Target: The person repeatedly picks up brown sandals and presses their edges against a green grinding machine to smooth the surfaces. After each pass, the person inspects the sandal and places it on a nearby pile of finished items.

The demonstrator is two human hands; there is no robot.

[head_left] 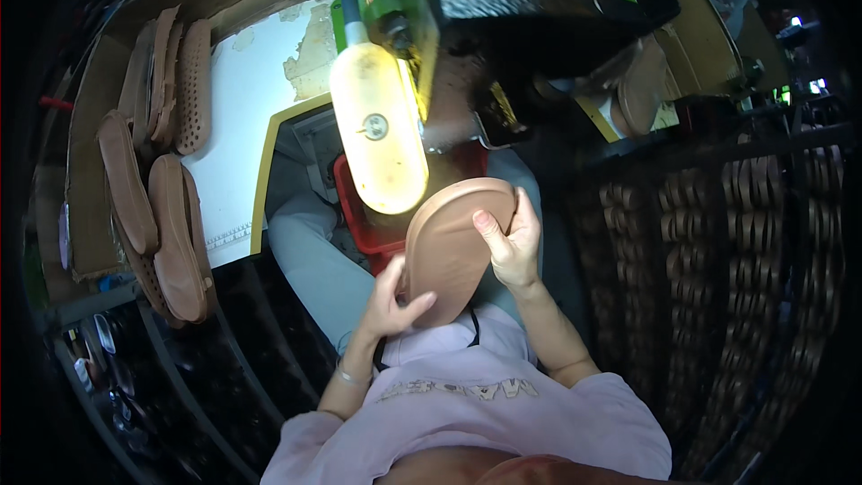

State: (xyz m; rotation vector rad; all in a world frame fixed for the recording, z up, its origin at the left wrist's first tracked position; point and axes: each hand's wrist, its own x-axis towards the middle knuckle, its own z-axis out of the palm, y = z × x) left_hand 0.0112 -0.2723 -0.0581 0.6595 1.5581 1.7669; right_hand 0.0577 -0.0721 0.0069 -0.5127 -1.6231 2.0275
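Observation:
A brown shoe sole (452, 244) is held tilted in front of my body, its smooth inner face toward me. My right hand (515, 238) grips its upper right edge, with the thumb pressed on the face and the fingers behind. At the lower left edge, my left hand (395, 298) is closed around the side, its thumb on the face and its fingers partly hidden behind the sole. Just above hangs a lit yellow lamp (380, 166). Behind it stands a green and black machine (530, 13).
Several brown soles (178, 238) lean at the left of the white tabletop (229, 139), beside cardboard (94, 207). A red bin (359, 216) sits between my legs. More soles (639, 85) lie beyond the machine at right. Racks of brown soles (754, 242) fill the right side.

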